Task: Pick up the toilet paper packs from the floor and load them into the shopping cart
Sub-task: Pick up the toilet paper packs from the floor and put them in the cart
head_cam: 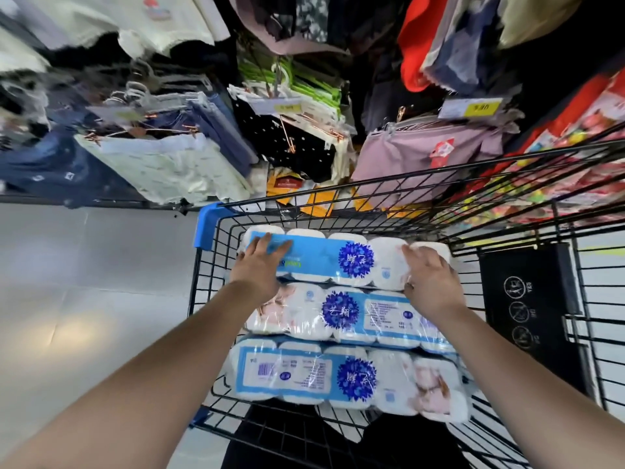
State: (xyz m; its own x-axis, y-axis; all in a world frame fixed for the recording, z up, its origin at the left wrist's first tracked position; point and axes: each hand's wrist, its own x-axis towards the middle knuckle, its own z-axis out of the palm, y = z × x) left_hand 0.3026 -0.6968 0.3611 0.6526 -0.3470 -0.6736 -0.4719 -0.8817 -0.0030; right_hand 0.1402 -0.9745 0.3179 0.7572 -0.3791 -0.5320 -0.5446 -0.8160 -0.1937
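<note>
Three toilet paper packs, white rolls in clear wrap with blue labels, lie side by side in the black wire shopping cart (207, 299). The far pack (331, 262) sits against the cart's front end. My left hand (260, 269) lies flat on its left part, fingers straight. My right hand (427, 279) rests on its right end, fingers spread over the wrap. The middle pack (341, 314) and the near pack (338, 377) lie below my wrists, untouched.
Racks of hanging clothes (169, 164) and price tags stand just beyond the cart's front. Red packaged goods (575, 147) fill the right. A black child-seat flap (527, 306) is at the cart's right. Grey floor (84, 299) lies to the left.
</note>
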